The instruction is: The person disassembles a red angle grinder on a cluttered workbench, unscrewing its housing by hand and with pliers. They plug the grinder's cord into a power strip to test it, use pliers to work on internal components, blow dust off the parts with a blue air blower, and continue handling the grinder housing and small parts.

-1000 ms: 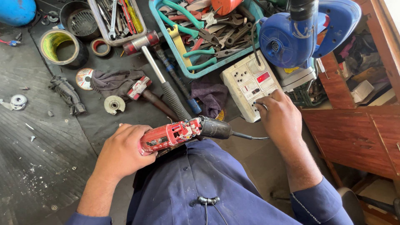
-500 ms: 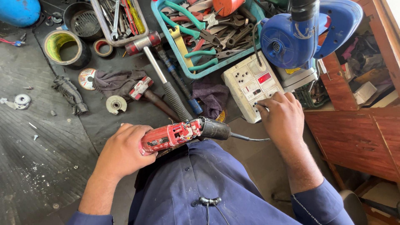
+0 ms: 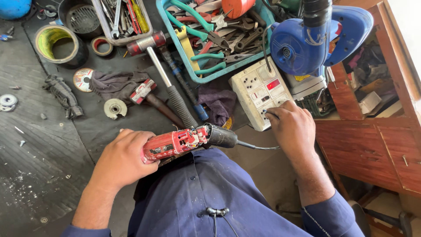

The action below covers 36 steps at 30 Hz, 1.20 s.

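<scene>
So the red angle grinder (image 3: 184,141) lies across my lap, long axis left to right, cord end pointing at the white switchboard (image 3: 259,93). Left hand (image 3: 123,159) is clamped round its body; right hand (image 3: 293,128) sits fingertips-down on the board's near edge, holding nothing.

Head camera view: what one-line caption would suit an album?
Left hand grips a red power tool while right hand touches a white socket board.

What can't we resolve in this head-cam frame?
- Red power tool: working end hidden under left hand.
- Socket board: right hand covers what its fingertips touch.
- Blue blower: top cut by frame edge.
- Teal tray: tools overlap, hard to separate.
</scene>
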Tool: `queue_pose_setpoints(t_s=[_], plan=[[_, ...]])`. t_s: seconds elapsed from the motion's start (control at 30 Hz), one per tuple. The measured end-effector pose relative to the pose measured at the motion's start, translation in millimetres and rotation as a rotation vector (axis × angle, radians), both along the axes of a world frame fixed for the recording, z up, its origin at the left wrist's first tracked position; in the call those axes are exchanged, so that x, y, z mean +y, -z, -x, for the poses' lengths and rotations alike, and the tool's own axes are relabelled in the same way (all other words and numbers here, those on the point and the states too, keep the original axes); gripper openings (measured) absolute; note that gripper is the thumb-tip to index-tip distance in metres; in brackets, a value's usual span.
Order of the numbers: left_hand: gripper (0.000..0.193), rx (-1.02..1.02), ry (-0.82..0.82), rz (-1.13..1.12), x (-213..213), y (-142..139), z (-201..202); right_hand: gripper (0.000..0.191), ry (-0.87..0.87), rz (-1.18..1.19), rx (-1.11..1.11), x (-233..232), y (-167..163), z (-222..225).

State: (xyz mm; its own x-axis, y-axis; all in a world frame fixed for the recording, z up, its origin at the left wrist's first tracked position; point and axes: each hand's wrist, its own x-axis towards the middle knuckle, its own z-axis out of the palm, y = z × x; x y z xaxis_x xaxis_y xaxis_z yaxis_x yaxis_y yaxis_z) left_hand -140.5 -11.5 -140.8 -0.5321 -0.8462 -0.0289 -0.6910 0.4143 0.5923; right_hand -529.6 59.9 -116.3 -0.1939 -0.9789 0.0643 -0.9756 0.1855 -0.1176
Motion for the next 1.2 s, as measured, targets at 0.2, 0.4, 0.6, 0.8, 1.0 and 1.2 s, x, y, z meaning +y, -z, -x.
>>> queue_pose_setpoints(t_s=[0.2,0.4,0.6,0.8,1.0,1.2], plan=[[0.048,-0.001,0.004,0.003,1.9,-0.4,1.6,0.016,-0.011,-0.023,0.001,2.1,0.1,0.7],[0.048,0.009,0.022,0.010,0.7,0.2,-0.2,0.014,-0.172,-0.049,0.018,-2.3,-8.4,5.4],[0.050,0.015,0.030,0.020,-0.2,3.3,-1.7,0.015,-0.248,-0.165,0.104,-9.8,-16.0,8.9],[0.051,0.000,0.024,0.009,1.7,2.8,-3.2,0.013,-0.251,-0.230,0.170,-14.4,-20.3,7.2],[0.052,-0.002,0.002,-0.024,-0.9,1.7,-4.4,0.015,-0.160,-0.252,0.143,-17.1,-19.0,1.4],[0.052,-0.008,-0.006,-0.035,0.1,5.2,-3.9,0.015,-0.157,-0.228,0.169,-15.3,-10.9,2.1]])
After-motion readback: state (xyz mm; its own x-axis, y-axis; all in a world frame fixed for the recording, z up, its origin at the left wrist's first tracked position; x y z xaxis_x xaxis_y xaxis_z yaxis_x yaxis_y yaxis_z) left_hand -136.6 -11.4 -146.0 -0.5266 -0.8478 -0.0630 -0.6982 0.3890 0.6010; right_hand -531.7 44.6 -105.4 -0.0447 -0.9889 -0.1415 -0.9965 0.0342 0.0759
